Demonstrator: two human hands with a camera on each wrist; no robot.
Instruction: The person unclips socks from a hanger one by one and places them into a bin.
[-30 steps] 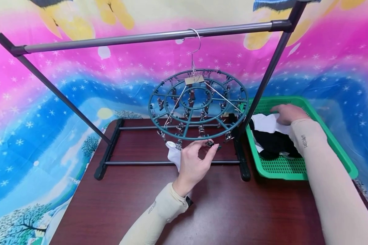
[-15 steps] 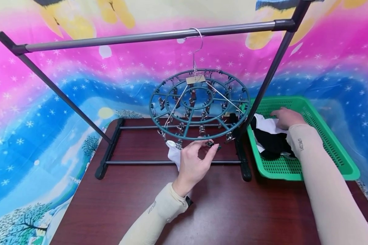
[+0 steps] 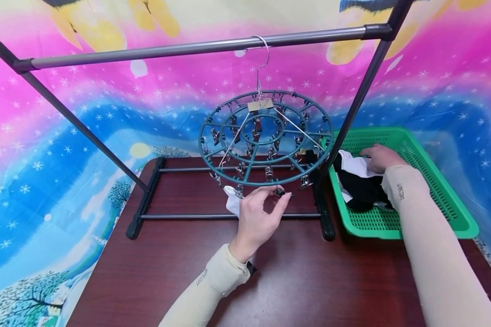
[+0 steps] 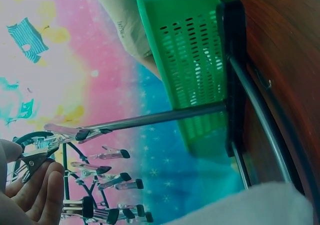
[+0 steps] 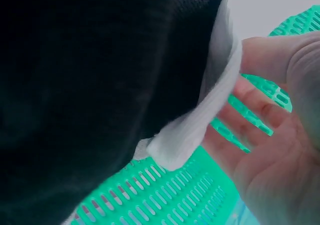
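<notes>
My left hand (image 3: 258, 222) pinches a metal clip (image 4: 32, 160) at the near rim of the round green clip hanger (image 3: 248, 175). Close by, a white sock (image 3: 232, 200) hangs from another clip, partly behind that hand. My right hand (image 3: 384, 159) is inside the green basket (image 3: 446, 213) at the right. Its thumb and fingers come together at the edge of a white sock (image 5: 195, 125); the fingertips are partly hidden behind the cloth. Black socks (image 3: 364, 190) lie just below in the basket, and dark cloth fills much of the right wrist view.
A dark metal rack (image 3: 147, 53) stands on the reddish-brown table (image 3: 311, 281), its right post between hanger and basket. The hanger's hook (image 3: 266, 54) sits over the top bar. Several other clips (image 4: 115, 182) dangle from the rings. A printed cloth (image 3: 106, 122) covers the wall behind.
My right hand has shifted slightly within the basket, and the white sock's folds under it have changed a little. My left hand stays at the clip.
</notes>
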